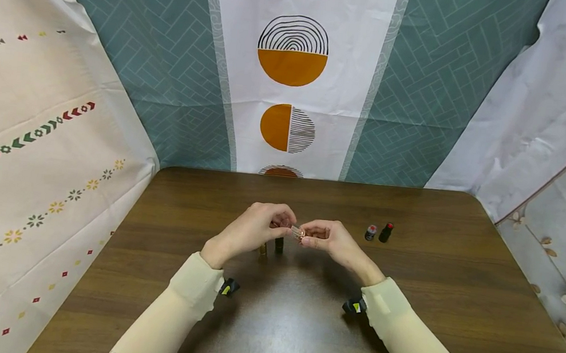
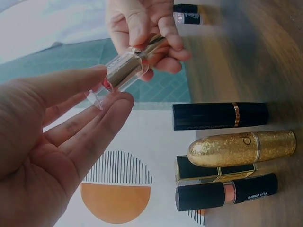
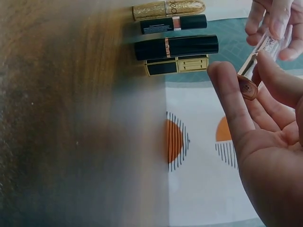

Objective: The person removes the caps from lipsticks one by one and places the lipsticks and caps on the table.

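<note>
Over the middle of the table, both hands hold one lipstick (image 1: 298,233) with a clear cap and a shiny gold base. My left hand (image 1: 259,224) pinches the clear cap end between thumb and fingers. The right hand (image 1: 333,240) grips the gold base. In the left wrist view the lipstick (image 2: 124,68) lies slanted between the hands, with a reddish spot near the left fingertips. The right wrist view shows the round coppery bottom of the lipstick (image 3: 248,88) by the right fingers. Whether the cap is loose, I cannot tell.
Below the hands stand several upright lipsticks: a black one (image 2: 203,116), a glittery gold one (image 2: 222,149), a black-and-gold squarish one (image 2: 189,171) and a black one with a pinkish band (image 2: 201,197). Farther right are two small tubes, one clear-sided (image 1: 371,233), one dark (image 1: 386,233).
</note>
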`<move>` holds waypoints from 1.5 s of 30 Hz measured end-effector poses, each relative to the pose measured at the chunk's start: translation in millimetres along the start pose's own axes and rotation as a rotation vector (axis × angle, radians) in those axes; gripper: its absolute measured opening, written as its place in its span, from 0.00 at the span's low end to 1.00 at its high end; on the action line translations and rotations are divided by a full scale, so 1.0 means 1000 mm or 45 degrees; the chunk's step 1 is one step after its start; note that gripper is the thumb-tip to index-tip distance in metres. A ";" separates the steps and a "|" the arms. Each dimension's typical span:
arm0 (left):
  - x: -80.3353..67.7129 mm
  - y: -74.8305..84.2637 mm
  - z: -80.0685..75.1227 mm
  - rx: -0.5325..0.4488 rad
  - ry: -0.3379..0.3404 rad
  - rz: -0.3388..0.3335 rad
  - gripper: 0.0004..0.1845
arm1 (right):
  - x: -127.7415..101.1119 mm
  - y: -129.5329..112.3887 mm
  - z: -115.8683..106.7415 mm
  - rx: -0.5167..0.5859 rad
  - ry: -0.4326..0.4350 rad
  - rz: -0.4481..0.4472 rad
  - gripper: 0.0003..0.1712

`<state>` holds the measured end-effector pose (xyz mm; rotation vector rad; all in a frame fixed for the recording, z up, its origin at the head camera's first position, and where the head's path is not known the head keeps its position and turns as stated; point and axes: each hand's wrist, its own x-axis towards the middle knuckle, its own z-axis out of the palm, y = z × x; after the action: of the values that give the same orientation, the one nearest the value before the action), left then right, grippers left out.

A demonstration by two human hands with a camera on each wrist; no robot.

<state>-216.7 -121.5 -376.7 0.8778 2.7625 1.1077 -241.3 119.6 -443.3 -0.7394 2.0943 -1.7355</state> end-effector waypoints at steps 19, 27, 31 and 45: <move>0.006 0.001 0.005 -0.023 0.099 0.094 0.12 | -0.002 -0.010 -0.010 -0.021 0.059 -0.026 0.18; 0.013 0.000 0.012 -0.076 0.251 0.142 0.13 | -0.003 -0.018 -0.014 0.129 0.284 -0.058 0.18; 0.014 0.000 0.015 -0.107 0.292 0.161 0.13 | -0.002 -0.018 -0.016 0.200 0.347 -0.092 0.17; 0.014 0.000 0.017 -0.108 0.356 0.182 0.15 | -0.003 -0.013 -0.020 0.251 0.363 -0.158 0.19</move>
<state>-224.7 -103.8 -387.4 0.9928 2.8780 1.4656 -247.3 136.3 -426.7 -0.6058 2.0450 -2.1908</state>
